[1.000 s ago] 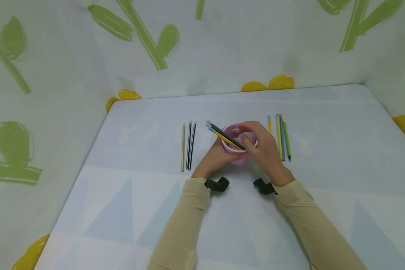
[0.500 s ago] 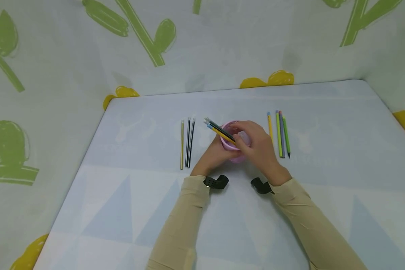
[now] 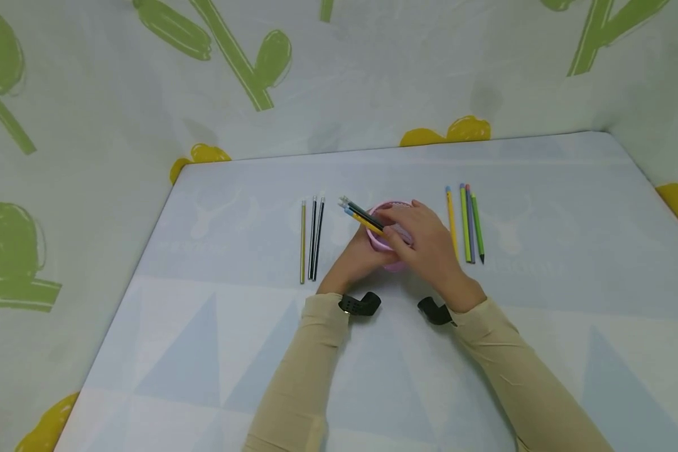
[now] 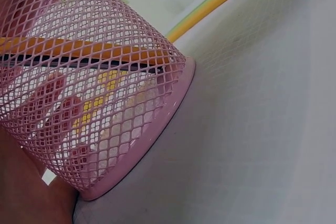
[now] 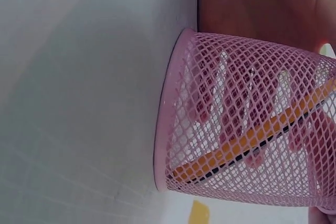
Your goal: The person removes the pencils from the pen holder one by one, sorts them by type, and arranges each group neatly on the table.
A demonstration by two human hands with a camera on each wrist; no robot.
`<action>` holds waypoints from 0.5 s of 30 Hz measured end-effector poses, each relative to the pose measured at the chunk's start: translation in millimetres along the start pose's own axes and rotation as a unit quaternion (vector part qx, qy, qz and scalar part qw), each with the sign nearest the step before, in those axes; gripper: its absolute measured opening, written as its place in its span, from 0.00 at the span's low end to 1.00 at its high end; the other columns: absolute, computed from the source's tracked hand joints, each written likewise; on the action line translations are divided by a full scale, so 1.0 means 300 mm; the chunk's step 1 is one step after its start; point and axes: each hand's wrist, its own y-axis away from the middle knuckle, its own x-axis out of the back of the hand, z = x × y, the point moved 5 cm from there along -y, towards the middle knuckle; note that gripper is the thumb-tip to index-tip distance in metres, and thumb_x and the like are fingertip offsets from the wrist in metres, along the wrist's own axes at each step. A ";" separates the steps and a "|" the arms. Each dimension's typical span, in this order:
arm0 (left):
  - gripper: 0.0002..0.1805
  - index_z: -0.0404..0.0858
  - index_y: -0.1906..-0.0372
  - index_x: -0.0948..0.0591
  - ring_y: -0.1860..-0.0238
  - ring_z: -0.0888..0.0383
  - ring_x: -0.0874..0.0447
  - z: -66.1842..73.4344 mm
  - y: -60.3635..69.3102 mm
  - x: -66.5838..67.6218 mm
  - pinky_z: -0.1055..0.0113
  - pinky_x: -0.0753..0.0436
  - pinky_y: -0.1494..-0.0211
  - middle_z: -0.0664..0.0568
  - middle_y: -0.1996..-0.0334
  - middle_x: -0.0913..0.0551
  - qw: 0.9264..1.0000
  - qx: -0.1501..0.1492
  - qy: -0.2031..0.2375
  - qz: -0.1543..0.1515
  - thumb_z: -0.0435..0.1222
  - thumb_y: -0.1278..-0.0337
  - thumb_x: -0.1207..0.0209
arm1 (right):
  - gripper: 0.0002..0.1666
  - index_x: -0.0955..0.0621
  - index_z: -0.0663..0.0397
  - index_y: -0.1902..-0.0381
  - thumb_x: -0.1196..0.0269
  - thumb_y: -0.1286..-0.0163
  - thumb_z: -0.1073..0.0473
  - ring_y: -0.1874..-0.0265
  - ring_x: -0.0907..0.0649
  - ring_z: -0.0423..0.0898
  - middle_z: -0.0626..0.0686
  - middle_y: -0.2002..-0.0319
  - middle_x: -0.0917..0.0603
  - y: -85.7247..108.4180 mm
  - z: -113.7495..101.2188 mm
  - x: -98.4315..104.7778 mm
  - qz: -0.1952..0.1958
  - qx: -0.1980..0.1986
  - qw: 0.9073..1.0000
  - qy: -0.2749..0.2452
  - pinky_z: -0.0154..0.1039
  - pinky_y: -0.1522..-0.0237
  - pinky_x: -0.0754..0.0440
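My left hand [image 3: 358, 260] grips a pink mesh pencil cup [image 4: 113, 103] that stands on the table; its fingers show through the mesh in both wrist views. Several pencils lean in the cup: a yellow pencil [image 3: 363, 222] with a blue end and dark pencils [image 3: 359, 210] with whitish ends. Their upper ends stick out past the left rim, and their lower ends are down near the base. My right hand [image 3: 426, 242] is over the cup's mouth, thumb and fingertips curled about the pencils at the rim. The hand partly hides the opening.
Left of the cup lie a gold pencil [image 3: 302, 242] and two black pencils [image 3: 316, 238]. To the right are a yellow pencil [image 3: 451, 216], a lime pencil [image 3: 465, 223], a purple pencil [image 3: 472, 226] and a green pencil [image 3: 478, 229]. A patterned backdrop [image 3: 339, 81] borders the table.
My right hand has shifted left over the cup's mouth, toward the point where the pencils cross the rim. The left hand, cup and leaning pencils look nearly the same; the head view has shifted slightly.
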 end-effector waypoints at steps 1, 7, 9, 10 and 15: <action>0.45 0.47 0.34 0.46 0.42 0.64 0.37 0.001 -0.001 0.000 0.69 0.37 0.41 0.56 0.40 0.38 1.000 -0.002 -0.007 0.000 0.38 0.57 0.34 | 0.16 0.21 0.52 0.53 0.43 0.38 0.56 0.52 0.25 0.48 0.49 0.56 0.19 0.000 0.000 -0.001 -0.005 0.001 1.000 0.002 0.43 0.38 0.44; 0.45 0.44 0.35 0.47 0.43 0.63 0.35 0.003 -0.002 -0.004 0.70 0.34 0.43 0.55 0.41 0.37 1.000 -0.011 0.003 0.000 0.36 0.58 0.34 | 0.14 0.19 0.49 0.56 0.42 0.39 0.53 0.52 0.25 0.49 0.47 0.58 0.18 0.000 -0.004 0.002 -0.030 0.005 1.000 0.002 0.45 0.37 0.46; 0.45 0.43 0.35 0.47 0.44 0.61 0.34 0.004 -0.005 -0.004 0.70 0.33 0.43 0.54 0.41 0.36 1.000 -0.018 0.012 0.001 0.35 0.58 0.34 | 0.14 0.19 0.50 0.58 0.41 0.40 0.52 0.52 0.25 0.49 0.48 0.60 0.18 0.000 -0.004 0.004 -0.036 0.005 0.999 -0.002 0.45 0.37 0.46; 0.45 0.43 0.35 0.47 0.44 0.61 0.33 0.006 -0.006 -0.004 0.69 0.33 0.43 0.53 0.40 0.36 1.000 -0.024 0.018 -0.001 0.35 0.58 0.34 | 0.14 0.18 0.50 0.59 0.40 0.41 0.52 0.53 0.25 0.49 0.48 0.60 0.18 -0.001 -0.003 0.005 -0.040 0.006 0.999 -0.006 0.46 0.37 0.46; 0.45 0.40 0.35 0.48 0.43 0.60 0.34 0.018 -0.007 -0.002 0.69 0.34 0.42 0.49 0.40 0.36 0.998 -0.060 0.017 -0.006 0.32 0.58 0.35 | 0.13 0.17 0.49 0.60 0.37 0.43 0.54 0.55 0.24 0.47 0.48 0.62 0.17 -0.004 0.001 0.010 -0.059 0.025 0.997 -0.032 0.46 0.37 0.47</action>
